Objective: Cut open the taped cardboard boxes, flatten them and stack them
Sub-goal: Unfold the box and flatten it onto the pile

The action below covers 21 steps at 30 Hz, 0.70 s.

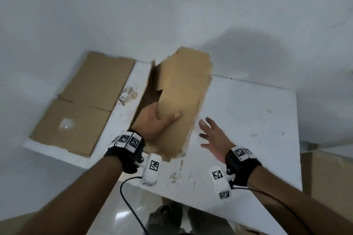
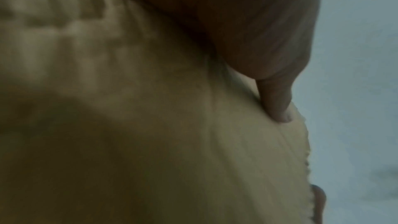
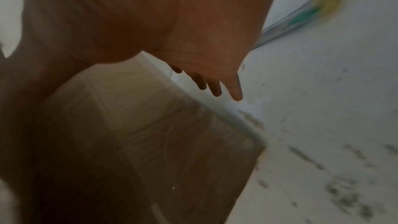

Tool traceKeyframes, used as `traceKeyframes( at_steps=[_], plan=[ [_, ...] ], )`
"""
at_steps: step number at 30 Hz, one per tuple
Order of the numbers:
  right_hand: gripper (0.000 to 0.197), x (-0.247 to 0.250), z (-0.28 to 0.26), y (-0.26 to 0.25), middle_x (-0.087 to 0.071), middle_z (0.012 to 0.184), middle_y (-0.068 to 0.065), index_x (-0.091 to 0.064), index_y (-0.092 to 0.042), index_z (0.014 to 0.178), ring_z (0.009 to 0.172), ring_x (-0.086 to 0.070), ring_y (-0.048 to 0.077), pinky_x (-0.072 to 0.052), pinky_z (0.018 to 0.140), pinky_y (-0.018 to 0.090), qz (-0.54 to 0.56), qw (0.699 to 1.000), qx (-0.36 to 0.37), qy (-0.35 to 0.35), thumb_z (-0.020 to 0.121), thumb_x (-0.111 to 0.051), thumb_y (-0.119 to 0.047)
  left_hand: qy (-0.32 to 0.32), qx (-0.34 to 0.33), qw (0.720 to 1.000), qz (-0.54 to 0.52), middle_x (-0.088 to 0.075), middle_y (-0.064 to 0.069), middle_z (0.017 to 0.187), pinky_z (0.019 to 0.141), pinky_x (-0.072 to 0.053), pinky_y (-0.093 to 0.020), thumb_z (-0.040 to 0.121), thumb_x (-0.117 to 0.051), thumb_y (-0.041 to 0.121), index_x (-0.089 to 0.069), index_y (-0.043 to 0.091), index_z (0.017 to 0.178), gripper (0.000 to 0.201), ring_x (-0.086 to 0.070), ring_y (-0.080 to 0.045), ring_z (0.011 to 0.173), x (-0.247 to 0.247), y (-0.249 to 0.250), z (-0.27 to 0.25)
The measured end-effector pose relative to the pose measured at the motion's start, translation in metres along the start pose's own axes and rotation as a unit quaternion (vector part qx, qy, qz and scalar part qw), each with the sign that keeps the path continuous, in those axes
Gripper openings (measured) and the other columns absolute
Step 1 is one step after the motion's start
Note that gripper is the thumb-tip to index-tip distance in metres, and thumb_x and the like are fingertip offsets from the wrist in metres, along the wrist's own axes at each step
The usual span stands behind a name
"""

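Note:
A brown cardboard box [image 1: 181,91] with ragged torn edges stands tilted on the white table [image 1: 248,110]; its dark inside shows along the left side. My left hand [image 1: 160,118] grips its near left edge, with the thumb on the outer face and the fingers hidden inside. In the left wrist view the thumb [image 2: 277,105] presses on the cardboard [image 2: 150,125]. Just right of the box my right hand [image 1: 208,133] is open with spread fingers, apart from it. The right wrist view shows those fingers [image 3: 215,88] over a cardboard panel [image 3: 150,125]. A flattened box [image 1: 76,101] lies at the table's left.
A cardboard box [image 1: 328,175] stands on the floor beyond the table's right edge, and another brown piece [image 1: 11,223] shows at the bottom left. A blurred yellow and green object [image 3: 323,6] lies on the table [image 3: 323,125]. A white wall is close behind.

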State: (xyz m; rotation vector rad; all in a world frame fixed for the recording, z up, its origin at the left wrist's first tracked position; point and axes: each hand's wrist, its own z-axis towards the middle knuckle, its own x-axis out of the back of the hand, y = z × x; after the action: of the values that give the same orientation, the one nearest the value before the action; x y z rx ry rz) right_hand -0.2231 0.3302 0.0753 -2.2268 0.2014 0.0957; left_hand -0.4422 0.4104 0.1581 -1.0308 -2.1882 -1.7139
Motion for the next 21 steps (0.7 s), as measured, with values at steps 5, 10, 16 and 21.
traceKeyframes(
  at_steps=[5, 10, 16, 21],
  plan=[
    [0.129, -0.026, 0.017, -0.018, -0.068, 0.114, 0.001, -0.040, -0.031, 0.144, 0.099, -0.064, 0.023, -0.052, 0.088, 0.044, 0.027, 1.000, -0.014, 0.001, 0.033, -0.093, -0.070, 0.026, 0.042, 0.997, -0.067, -0.068, 0.005, 0.116, 0.075, -0.051, -0.023, 0.075, -0.059, 0.077, -0.056, 0.021, 0.120, 0.072, -0.066, -0.007, 0.096, 0.007, -0.007, 0.015],
    [0.119, -0.029, 0.021, -0.033, -0.065, 0.123, -0.002, -0.044, -0.020, 0.141, 0.107, -0.066, 0.018, -0.056, 0.094, 0.039, -0.141, 0.970, 0.045, 0.193, 0.042, -0.094, -0.064, -0.046, 0.069, 0.995, -0.055, -0.063, 0.004, 0.129, 0.100, -0.052, -0.048, 0.058, -0.067, 0.091, -0.039, 0.029, 0.134, 0.102, -0.064, -0.019, 0.114, 0.034, -0.031, 0.029],
    [0.049, -0.043, 0.014, -0.096, -0.062, 0.105, -0.003, -0.060, -0.015, 0.122, 0.095, -0.061, 0.017, -0.045, 0.080, 0.027, -0.225, 0.915, 0.166, 0.290, 0.079, -0.080, -0.027, -0.121, 0.057, 0.941, 0.312, -0.075, 0.007, 0.092, 0.110, -0.035, -0.060, 0.051, -0.033, 0.110, -0.029, 0.036, 0.149, 0.123, -0.069, -0.022, 0.101, 0.069, -0.039, -0.005],
    [0.025, -0.071, -0.025, -0.125, -0.075, 0.108, 0.002, -0.074, -0.010, 0.106, 0.098, -0.070, 0.017, -0.051, 0.090, 0.042, -0.090, 0.984, 0.137, 0.066, 0.102, -0.056, -0.027, -0.022, 0.077, 0.920, 0.384, -0.072, -0.004, 0.108, 0.110, -0.022, -0.069, 0.062, 0.003, 0.104, -0.041, 0.030, 0.139, 0.115, -0.069, -0.030, 0.098, 0.044, -0.057, -0.020]
  ],
)
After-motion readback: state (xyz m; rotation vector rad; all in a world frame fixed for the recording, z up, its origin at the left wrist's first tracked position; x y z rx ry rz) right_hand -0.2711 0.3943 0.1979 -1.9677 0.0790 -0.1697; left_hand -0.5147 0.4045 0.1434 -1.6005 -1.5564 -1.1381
